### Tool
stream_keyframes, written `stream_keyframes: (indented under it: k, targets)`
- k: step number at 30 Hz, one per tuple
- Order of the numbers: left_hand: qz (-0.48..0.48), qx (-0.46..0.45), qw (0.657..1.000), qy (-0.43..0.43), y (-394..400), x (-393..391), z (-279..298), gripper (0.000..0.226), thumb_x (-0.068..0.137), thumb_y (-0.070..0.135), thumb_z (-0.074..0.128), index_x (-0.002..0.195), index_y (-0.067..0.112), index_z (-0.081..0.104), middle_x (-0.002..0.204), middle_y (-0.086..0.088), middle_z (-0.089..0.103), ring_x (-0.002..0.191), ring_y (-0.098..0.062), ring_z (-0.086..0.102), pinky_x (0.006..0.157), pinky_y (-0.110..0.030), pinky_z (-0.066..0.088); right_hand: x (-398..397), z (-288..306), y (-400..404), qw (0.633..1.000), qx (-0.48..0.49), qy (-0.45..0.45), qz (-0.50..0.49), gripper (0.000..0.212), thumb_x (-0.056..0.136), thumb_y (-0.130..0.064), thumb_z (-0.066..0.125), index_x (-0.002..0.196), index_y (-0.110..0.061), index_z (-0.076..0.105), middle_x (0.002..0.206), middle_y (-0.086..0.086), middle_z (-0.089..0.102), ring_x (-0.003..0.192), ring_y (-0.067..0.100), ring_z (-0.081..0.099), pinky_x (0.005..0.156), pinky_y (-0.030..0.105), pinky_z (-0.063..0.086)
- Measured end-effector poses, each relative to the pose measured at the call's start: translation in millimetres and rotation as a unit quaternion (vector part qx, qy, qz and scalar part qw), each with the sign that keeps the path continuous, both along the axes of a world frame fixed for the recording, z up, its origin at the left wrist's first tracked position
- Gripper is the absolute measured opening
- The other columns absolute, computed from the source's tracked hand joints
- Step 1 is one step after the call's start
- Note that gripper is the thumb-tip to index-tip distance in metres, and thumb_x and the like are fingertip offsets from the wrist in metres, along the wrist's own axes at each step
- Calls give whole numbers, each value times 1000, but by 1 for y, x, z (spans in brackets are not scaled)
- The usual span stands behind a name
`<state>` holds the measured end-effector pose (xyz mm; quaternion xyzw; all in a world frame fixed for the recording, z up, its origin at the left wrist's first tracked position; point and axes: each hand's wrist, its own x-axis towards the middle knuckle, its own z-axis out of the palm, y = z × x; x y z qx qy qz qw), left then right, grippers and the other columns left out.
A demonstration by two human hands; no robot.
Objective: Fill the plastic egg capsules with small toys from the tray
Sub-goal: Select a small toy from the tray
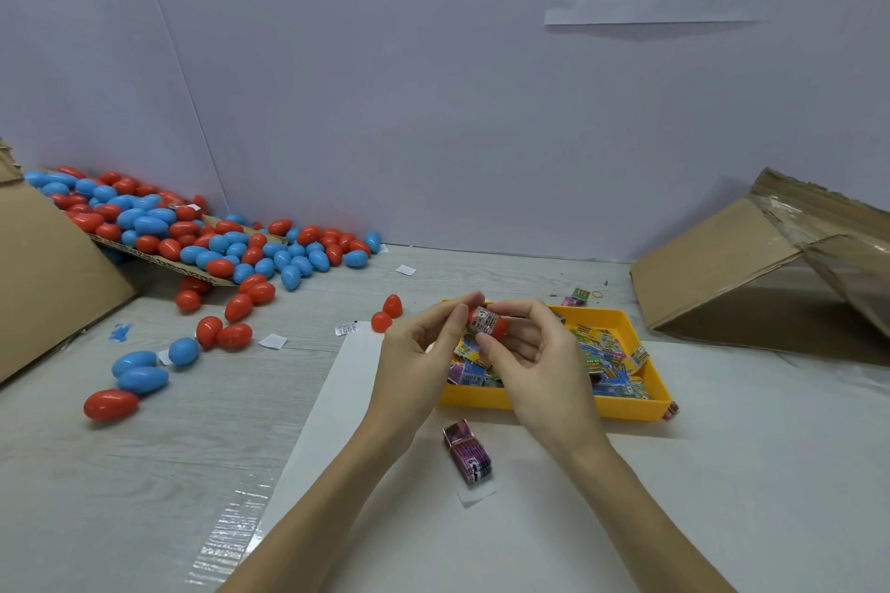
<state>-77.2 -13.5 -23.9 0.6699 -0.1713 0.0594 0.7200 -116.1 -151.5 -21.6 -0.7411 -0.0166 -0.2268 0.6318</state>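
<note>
My right hand (534, 361) grips a red egg capsule half (501, 326) above the yellow tray (626, 407). A small wrapped toy (484, 320) sticks out of that half, and the fingers of my left hand (424, 352) pinch it. The tray holds several colourful small toy packets (609, 364). A purple toy box (468, 452) lies on the white sheet below my hands. Two red capsule halves (386, 314) stand on the table just left of my left hand.
A big pile of red and blue egg capsules (216, 241) lies on cardboard at the back left, with loose eggs (139, 376) scattered nearer. Cardboard boxes stand at the far left (43, 284) and back right (751, 274). Small paper slips (272, 341) lie about.
</note>
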Motion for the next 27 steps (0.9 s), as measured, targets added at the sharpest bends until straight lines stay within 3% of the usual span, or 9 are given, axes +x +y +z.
stream_keyframes:
  k: [3, 6, 9, 14, 21, 27]
  targets:
    - [11, 22, 1000, 11, 5, 2, 2, 29, 94, 47, 61, 116, 37, 77, 112, 16, 77, 109, -6, 71, 88, -35, 63, 0, 3, -9, 999, -27, 13, -23, 22, 92, -17, 76, 113, -21, 69, 92, -3, 75, 85, 10, 75, 75, 29, 63]
    - [-5, 58, 998, -26, 11, 4, 4, 25, 94, 41, 65, 117, 44, 75, 112, 19, 76, 108, -7, 71, 80, -30, 64, -1, 8, -19, 999, -15, 39, -6, 21, 94, -14, 73, 115, -19, 70, 90, 2, 76, 81, 13, 76, 70, 30, 64]
    - [-31, 104, 987, -114, 12, 4, 4, 31, 93, 27, 69, 123, 28, 75, 116, 13, 74, 112, -12, 70, 85, -26, 61, -4, 14, -23, 993, -3, 77, 89, 23, 97, -14, 70, 119, -20, 70, 93, 4, 78, 87, 16, 76, 70, 25, 60]
    - [-13, 43, 992, -122, 18, 5, 4, 25, 84, 22, 78, 107, 15, 81, 100, 1, 79, 94, -20, 77, 84, -31, 62, -5, 17, -18, 986, 19, 100, 134, 24, 99, -17, 65, 123, -13, 70, 97, 5, 79, 89, 18, 76, 73, 26, 61]
    - [10, 48, 988, -143, 22, 4, 2, 25, 80, 24, 81, 105, 20, 81, 99, 8, 81, 94, -13, 78, 86, -26, 61, -5, 14, -18, 988, 14, 84, 126, 27, 98, -18, 66, 124, -13, 69, 101, 4, 79, 92, 20, 77, 79, 31, 63]
    - [19, 67, 989, -130, 18, 4, 1, 29, 82, 24, 80, 110, 17, 81, 103, 6, 80, 94, -14, 78, 85, -41, 64, -5, 19, -24, 987, 14, 76, 142, 23, 98, -14, 66, 121, -13, 71, 99, 5, 80, 91, 22, 77, 77, 28, 62]
